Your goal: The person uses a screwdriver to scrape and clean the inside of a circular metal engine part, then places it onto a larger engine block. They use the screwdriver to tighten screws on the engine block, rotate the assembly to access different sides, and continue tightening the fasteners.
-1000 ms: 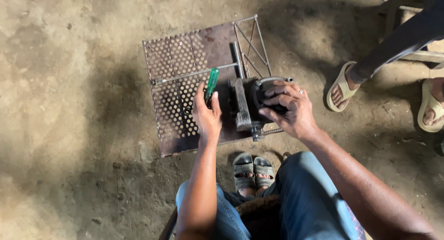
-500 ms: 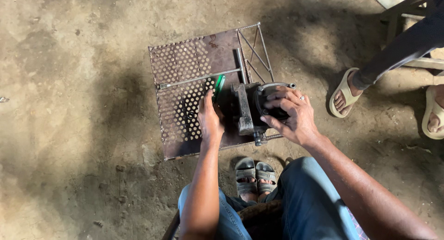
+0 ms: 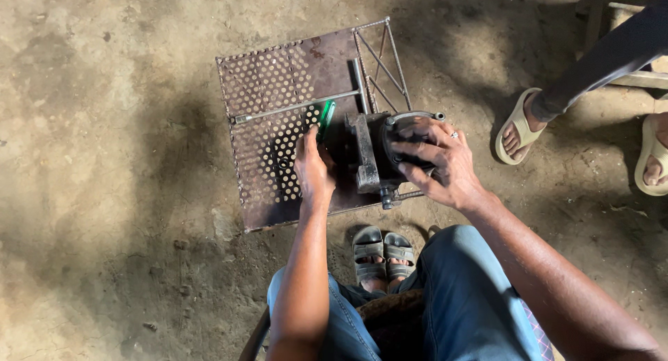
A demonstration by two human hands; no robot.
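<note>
Work piece: one dark metal machine part (image 3: pixel 379 148) sits on the right half of the perforated metal plate (image 3: pixel 271 89), which lies flat on the dirt floor (image 3: pixel 104 194) just ahead of your knees.
Bearing: from your lap the part lies at 12 o'clock; its flat flange runs roughly 12 to 6, the round body bulging toward 3 o'clock.
Right hand (image 3: pixel 438 162): your fingers are spread wide over the round body from the 3 o'clock side, clasping it.
Left hand (image 3: pixel 314 169): closed around the green-handled tool (image 3: pixel 325 117), which points toward 1 o'clock; its working end is hidden against the part, so you cannot tell what it engages.
Nearer hand: both are in contact range; the right is on the part itself, the left meets it only through the tool.
Loose item: one long thin metal rod (image 3: pixel 296 107) lies across the plate, running 9 to 3, just beyond your left hand.
Count: one part, one tool, one rod, one plate.
Bystanders: sandalled feet (image 3: pixel 518 131) of another person stand at 2 o'clock, well apart from the plate.
</note>
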